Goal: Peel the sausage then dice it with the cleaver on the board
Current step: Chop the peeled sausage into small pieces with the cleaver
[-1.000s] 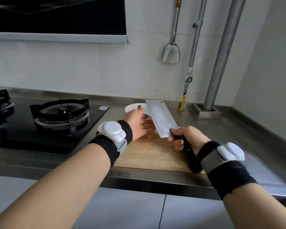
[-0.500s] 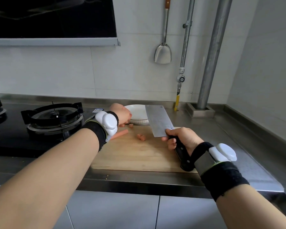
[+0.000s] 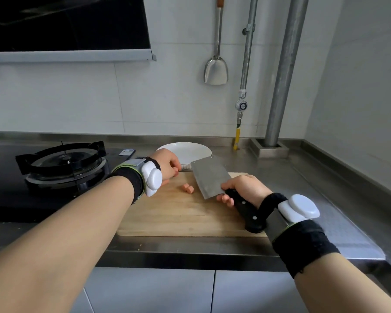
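Right hand (image 3: 242, 188) clenches the cleaver (image 3: 210, 177); left hand (image 3: 167, 163) curls at the board's (image 3: 178, 218) far-left corner, its grip unclear. Its fingers (image 3: 175, 168), close to the blade, could get nicked.

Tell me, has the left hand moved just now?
Yes. The left hand shifted left across the board, from before the plate to its left edge.

Two hands: one left hand (image 3: 167, 164), one right hand (image 3: 244, 188), with two white wrist devices (image 3: 152, 180). One cleaver (image 3: 210, 176), one wooden board (image 3: 185, 215), one white plate (image 3: 185, 150), one hanging spatula (image 3: 216, 71), two metal pipes (image 3: 287, 64), one gas burner (image 3: 66, 161) fully in view. Sausage pieces (image 3: 187, 188): two or three, clumped.
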A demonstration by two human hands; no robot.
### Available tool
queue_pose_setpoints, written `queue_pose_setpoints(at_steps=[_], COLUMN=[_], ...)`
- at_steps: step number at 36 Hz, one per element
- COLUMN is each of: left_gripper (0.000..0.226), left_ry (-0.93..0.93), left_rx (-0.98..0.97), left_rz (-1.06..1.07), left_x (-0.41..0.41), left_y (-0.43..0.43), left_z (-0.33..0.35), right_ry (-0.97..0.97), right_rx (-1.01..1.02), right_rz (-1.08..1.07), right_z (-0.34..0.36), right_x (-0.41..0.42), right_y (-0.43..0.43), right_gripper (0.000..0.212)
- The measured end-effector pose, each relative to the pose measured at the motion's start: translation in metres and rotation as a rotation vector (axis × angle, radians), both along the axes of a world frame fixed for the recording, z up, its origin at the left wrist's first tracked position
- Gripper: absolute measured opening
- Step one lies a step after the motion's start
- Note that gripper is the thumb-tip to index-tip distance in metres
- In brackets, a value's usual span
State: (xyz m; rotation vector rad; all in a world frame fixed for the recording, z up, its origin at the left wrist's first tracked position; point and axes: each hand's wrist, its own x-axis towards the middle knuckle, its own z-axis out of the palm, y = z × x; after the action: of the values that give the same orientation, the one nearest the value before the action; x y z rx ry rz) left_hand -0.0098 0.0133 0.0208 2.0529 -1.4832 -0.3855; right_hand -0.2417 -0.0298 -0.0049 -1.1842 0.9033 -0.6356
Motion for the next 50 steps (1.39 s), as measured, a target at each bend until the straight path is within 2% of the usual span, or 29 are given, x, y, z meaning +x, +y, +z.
queue_pose_setpoints(at_steps=[4, 12, 15, 20, 23, 29, 31, 38, 42, 50], left_gripper=[0.012, 0.026, 0.027, 0.037, 0.040, 0.066, 0.072, 0.057, 0.050, 0.041], left_ry=[-0.059, -0.152, -0.190, -0.204, -0.233, -0.234, -0.293, -0.267, -0.101, 0.012], left_rx=[0.055, 0.122, 0.131, 0.137, 0.144, 0.269, 0.265, 0.175, 0.113, 0.038], left_rz=[-0.047, -0.186, -0.220, -0.259, -0.265, -0.241, -0.242, -0.284, -0.299, -0.276], left_x=[0.001, -0.013, -0.018, -0.021, -0.019, -0.010, -0.010, -0.013, -0.020, -0.025], left_y=[0.003, 0.010, 0.011, 0.016, 0.018, 0.017, 0.015, 0.011, 0.010, 0.004], left_z=[0.002, 0.012, 0.014, 0.014, 0.016, 0.014, 0.012, 0.005, -0.002, -0.004], right_ry=[0.075, 0.319, 0.327, 0.337, 0.352, 0.356, 0.349, 0.356, 0.341, 0.370], right_rx=[-0.047, -0.239, -0.190, -0.214, -0.196, -0.197, -0.181, -0.208, -0.200, -0.221], right_rz=[-0.010, -0.083, -0.082, -0.096, -0.081, -0.076, -0.057, -0.058, -0.065, -0.038], right_z=[0.002, 0.006, 0.006, 0.003, 0.002, 0.007, 0.009, 0.010, 0.008, 0.010], right_x=[0.001, 0.007, 0.007, 0.008, 0.008, 0.008, 0.007, 0.007, 0.008, 0.007], right_y=[0.003, 0.011, 0.012, 0.008, 0.008, 0.014, 0.017, 0.019, 0.019, 0.022], right_gripper=[0.016, 0.017, 0.017, 0.039, 0.041, 0.049, 0.049, 0.042, 0.030, 0.025])
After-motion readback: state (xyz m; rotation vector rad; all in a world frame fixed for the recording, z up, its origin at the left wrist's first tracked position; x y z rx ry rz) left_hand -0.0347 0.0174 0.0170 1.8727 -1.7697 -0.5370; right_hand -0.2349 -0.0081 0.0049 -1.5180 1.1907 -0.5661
